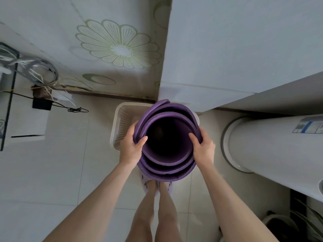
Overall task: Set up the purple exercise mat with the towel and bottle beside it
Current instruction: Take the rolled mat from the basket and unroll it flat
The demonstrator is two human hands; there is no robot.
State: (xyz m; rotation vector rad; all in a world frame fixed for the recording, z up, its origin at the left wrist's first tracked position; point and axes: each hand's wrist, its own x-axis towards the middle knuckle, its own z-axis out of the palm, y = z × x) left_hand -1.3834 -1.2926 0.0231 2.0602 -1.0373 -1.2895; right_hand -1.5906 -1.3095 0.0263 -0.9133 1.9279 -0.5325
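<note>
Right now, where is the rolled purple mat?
Centre of the head view: the purple mat stands upright, held between left hand and right hand, just before the white basket, above the feet.

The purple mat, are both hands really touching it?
Touching. The head view shows the left hand and right hand gripping opposite sides of the rolled purple mat, thumbs hooked over its rim.

A pale tiled floor (pixel 73 172) carries a white slatted basket (pixel 120 123) by the wall, a white cylinder (pixel 262 144), and a black adapter (pixel 41 104) with cable.
</note>
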